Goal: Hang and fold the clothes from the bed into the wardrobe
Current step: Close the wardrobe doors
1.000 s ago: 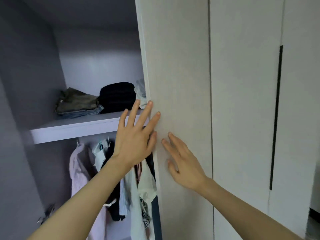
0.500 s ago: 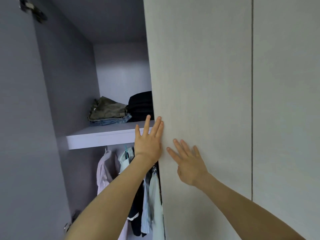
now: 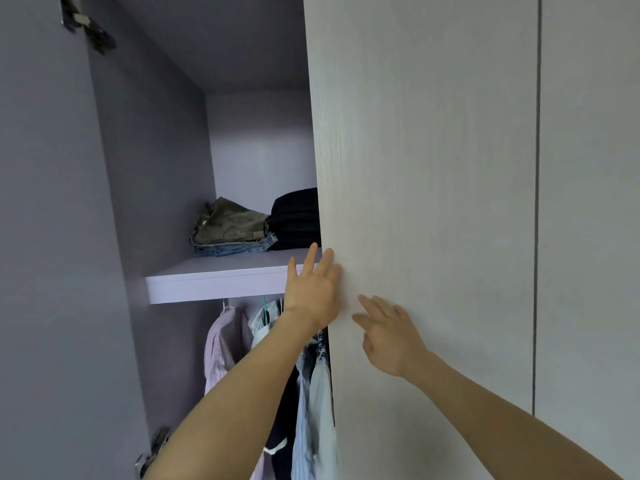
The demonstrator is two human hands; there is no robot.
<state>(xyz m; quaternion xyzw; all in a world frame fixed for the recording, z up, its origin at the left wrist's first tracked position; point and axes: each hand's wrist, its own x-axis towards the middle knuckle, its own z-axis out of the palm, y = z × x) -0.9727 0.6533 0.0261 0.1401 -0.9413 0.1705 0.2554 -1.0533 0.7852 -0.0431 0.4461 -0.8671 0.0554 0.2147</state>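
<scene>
Lilac-grey wardrobe (image 3: 156, 168) walls fill the left of the view, with one pale wood-grain door (image 3: 415, 168) swung partway across the opening and another closed panel (image 3: 588, 202) to its right. Both hands are on that door now. Left hand (image 3: 313, 292) sits right at the door's leading edge, fingers straight and spread, palm flat on the panel, gripping nothing. Right hand (image 3: 389, 336) is just beside it on the door face, fingers extended and slightly fanned, fingertips touching the surface, also holding nothing.

Up on the shelf (image 3: 221, 282), folded clothes are stacked: an olive-brown piece (image 3: 230, 223) on top of folded jeans (image 3: 239, 248), and a black folded pile (image 3: 296, 218) next to them, partly hidden behind the door edge. Below the shelf, garments hang side by side: a pink striped shirt (image 3: 223, 344) on the left, a pale blue one (image 3: 265, 318) beside it, dark items and a light shirt (image 3: 320, 403) nearest the door. Metal hinges show at top left (image 3: 88, 27) and bottom left (image 3: 154, 448) of the side wall.
</scene>
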